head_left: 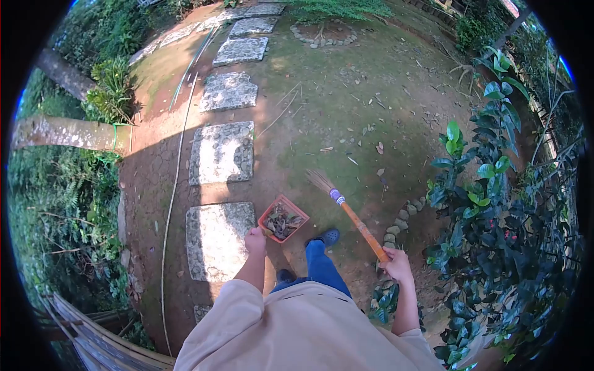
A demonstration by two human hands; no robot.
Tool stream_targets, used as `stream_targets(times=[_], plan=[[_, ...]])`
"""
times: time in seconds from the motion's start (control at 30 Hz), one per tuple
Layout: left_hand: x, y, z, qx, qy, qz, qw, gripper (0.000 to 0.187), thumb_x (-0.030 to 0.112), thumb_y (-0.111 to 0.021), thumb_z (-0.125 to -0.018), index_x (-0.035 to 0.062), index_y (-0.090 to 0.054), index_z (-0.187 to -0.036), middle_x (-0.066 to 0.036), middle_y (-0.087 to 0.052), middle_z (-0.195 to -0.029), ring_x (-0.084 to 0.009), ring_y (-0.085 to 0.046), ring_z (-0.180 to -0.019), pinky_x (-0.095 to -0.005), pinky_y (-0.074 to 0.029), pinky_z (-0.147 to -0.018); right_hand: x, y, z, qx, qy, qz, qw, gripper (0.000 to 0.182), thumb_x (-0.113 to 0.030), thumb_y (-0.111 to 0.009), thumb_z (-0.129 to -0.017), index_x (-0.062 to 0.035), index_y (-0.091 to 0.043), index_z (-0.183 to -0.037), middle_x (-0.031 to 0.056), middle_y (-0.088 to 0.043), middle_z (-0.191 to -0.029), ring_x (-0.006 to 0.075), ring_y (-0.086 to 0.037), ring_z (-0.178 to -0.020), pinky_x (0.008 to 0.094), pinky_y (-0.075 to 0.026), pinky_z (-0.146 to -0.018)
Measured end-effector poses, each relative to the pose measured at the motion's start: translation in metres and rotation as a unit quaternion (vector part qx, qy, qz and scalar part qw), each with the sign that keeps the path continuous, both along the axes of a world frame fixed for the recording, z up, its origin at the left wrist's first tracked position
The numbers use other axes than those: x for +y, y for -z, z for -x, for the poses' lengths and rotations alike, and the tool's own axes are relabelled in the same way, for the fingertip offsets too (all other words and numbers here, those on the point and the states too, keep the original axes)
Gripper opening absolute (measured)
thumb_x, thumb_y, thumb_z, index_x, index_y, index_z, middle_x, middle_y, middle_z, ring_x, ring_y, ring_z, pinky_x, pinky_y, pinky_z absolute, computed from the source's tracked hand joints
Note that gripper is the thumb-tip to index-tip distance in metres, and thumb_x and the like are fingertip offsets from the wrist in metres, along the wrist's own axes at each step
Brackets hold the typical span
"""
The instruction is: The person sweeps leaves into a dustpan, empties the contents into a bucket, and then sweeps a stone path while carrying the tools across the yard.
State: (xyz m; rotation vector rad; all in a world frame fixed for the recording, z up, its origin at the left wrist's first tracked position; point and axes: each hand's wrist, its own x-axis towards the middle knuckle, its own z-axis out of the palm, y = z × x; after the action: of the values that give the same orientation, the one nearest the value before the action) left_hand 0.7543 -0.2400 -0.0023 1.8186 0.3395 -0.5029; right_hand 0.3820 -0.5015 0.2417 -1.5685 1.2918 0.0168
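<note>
My left hand [255,241] is closed on the near left edge of an orange-red square plastic container [299,213]. Dry brown leaves [282,223] lie inside it. On the other side, my right hand [396,264] wraps round the orange handle of a broom [357,224]. The broom slants forward and left, with a purple binding above its thin brown bristles [320,181]. Those bristles point at the mossy ground, ahead and to the right of the container.
Stone slabs [221,153] form a path on the left, beside a long thin pole [173,210]. Scattered leaves [380,148] dot the ground ahead. A leafy shrub [476,204] rises at right, near a curved row of stones [395,229]. Tree trunks [68,133] stand far left.
</note>
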Motion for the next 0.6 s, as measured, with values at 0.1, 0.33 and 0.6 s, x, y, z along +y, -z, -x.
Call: stream_targets(times=[0.1, 0.33, 0.6], plan=[[-0.033, -0.019, -0.014, -0.009, -0.021, 0.029, 0.999, 0.023, 0.025, -0.060, -0.087, 0.0064, -0.065, -0.074, -0.005, -0.061, -0.066, -0.0152, -0.060, -0.062, -0.0318, -0.047, -0.059, -0.036, -0.004, -0.013, -0.008, 0.015, -0.009, 1.000, 0.071, 0.011, -0.070, -0.070, 0.0098, -0.051, -0.139, 0.0162, -0.072, -0.106, 0.0100, -0.059, -0.052, 0.0263, -0.043, -0.043], [-0.108, -0.004, -0.084, -0.054, 0.021, -0.065, 0.996, 0.024, 0.026, -0.059, -0.088, 0.0060, -0.072, -0.081, -0.005, -0.066, -0.071, -0.0155, -0.063, -0.066, -0.0318, -0.050, -0.063, -0.144, 0.019, -0.052, -0.011, 0.011, 0.041, 0.999, 0.071, 0.008, -0.072, -0.069, 0.0062, -0.055, -0.138, 0.0130, -0.074, -0.098, 0.0097, -0.059, -0.052, 0.0268, -0.045, -0.045], [-0.196, -0.022, -0.111, -0.051, 0.029, -0.009, 0.998, 0.027, 0.022, -0.055, -0.092, 0.0013, -0.071, -0.088, -0.008, -0.070, -0.081, -0.0169, -0.066, -0.071, -0.0328, -0.055, -0.068, -0.226, 0.026, -0.091, 0.037, -0.029, 0.093, 0.995, 0.062, -0.010, -0.077, -0.067, -0.0030, -0.066, -0.127, 0.0201, -0.072, -0.113, 0.0316, -0.071, -0.104, 0.0383, -0.055, -0.093]])
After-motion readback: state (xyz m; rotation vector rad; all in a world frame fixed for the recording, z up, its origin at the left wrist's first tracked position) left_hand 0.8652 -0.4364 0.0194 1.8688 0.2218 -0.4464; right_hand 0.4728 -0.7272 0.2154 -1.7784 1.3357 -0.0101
